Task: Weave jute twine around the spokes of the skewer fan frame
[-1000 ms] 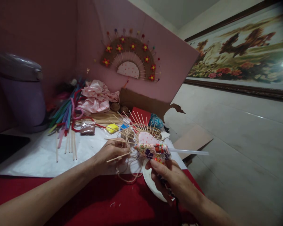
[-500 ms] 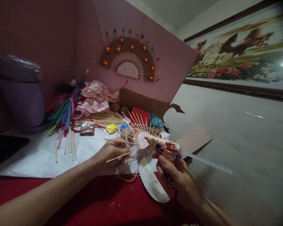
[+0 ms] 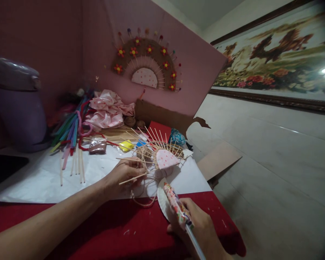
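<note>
My left hand (image 3: 128, 173) is closed on thin wooden sticks of a half-round fan-shaped craft, whose sticks spread out from a pink dotted fabric centre (image 3: 165, 159) edged with twine. Loose twine (image 3: 144, 202) hangs in loops below the fingers. In my right hand (image 3: 197, 224) is a flower-patterned hot glue gun (image 3: 176, 204), with a clear glue stick (image 3: 193, 240) poking from its back end. The gun sits over a white half-disc (image 3: 162, 198) at the table's front edge, partly covering it.
Pipe cleaners (image 3: 73, 126), crumpled pink fabric (image 3: 105, 110), brown clay (image 3: 97, 145) and yellow clay packets (image 3: 126, 146) lie behind. A blue yarn ball (image 3: 177, 137) is at the back right. A purple thermos pot (image 3: 17, 108) stands left. A finished half-round craft (image 3: 144, 65) hangs on the pink board.
My right hand has drawn the glue gun away from the fabric centre, down toward the table's front edge. My left hand keeps its hold on the sticks.
</note>
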{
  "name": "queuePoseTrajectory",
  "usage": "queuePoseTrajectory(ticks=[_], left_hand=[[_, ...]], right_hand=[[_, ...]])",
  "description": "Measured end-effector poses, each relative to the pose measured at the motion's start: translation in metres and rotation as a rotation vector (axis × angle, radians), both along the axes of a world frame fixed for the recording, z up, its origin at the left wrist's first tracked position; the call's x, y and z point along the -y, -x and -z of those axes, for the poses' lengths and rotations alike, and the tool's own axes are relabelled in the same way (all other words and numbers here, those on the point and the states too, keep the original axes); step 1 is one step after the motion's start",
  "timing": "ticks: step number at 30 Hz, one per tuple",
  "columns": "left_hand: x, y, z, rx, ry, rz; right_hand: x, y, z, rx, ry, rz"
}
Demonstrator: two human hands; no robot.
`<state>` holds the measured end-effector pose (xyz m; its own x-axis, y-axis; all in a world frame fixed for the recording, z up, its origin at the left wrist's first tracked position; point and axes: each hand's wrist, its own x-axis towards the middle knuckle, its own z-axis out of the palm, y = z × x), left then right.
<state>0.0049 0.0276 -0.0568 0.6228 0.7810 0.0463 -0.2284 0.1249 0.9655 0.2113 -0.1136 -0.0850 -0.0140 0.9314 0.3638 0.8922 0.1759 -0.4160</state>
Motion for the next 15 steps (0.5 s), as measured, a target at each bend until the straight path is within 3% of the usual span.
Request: queuePoseTrajectory(ticks=[6,12,15], left_hand=[[-0.002,0.001,0.002,-0.008,0.007,-0.009],[-0.001,0.0,0.001,0.016,0.011,-0.003],[0.001,0.0,-0.002,0.005,0.017,0.005]], right_hand=[[0.011,-0.01,0.002,0.152,-0.166,-0.093],[0.011,-0.044,-0.021,0.369,-0.385,0.139],[-0.006,-0.066,-0.026,0.517,-0.357,0.198]])
